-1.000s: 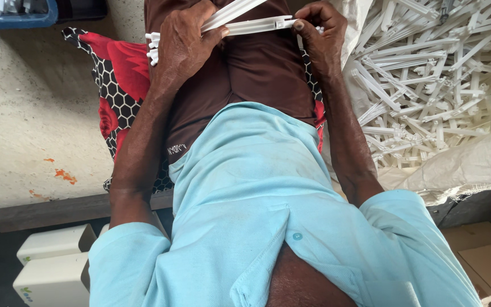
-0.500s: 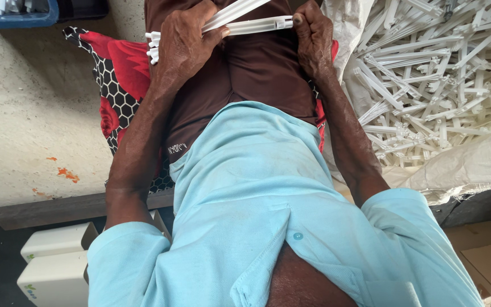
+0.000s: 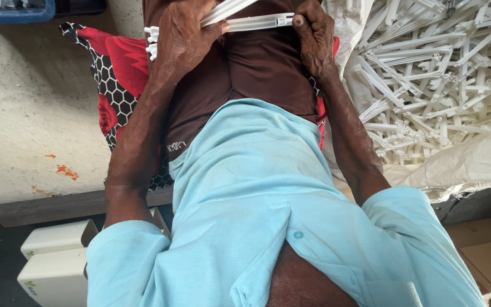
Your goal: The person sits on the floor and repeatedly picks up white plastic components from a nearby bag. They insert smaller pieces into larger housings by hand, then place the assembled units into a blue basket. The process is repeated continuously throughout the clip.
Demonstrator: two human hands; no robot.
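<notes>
In the head view, the left hand [image 3: 180,37] is clenched around a bundle of white plastic strips [image 3: 223,11] over the lap, while the right hand [image 3: 313,34] pinches one white strip [image 3: 257,23] by its end. A heap of white plastic pieces [image 3: 427,74] fills a sack just right of the right arm; brown cardboard boxes [image 3: 484,250] sit lower right and white boxes [image 3: 52,261] lower left.

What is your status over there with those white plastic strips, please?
Left hand gripping a bundle of white plastic strips. Right hand pinching the far end of one. Pile of strips on the sack to the right; nothing in the way.
</notes>
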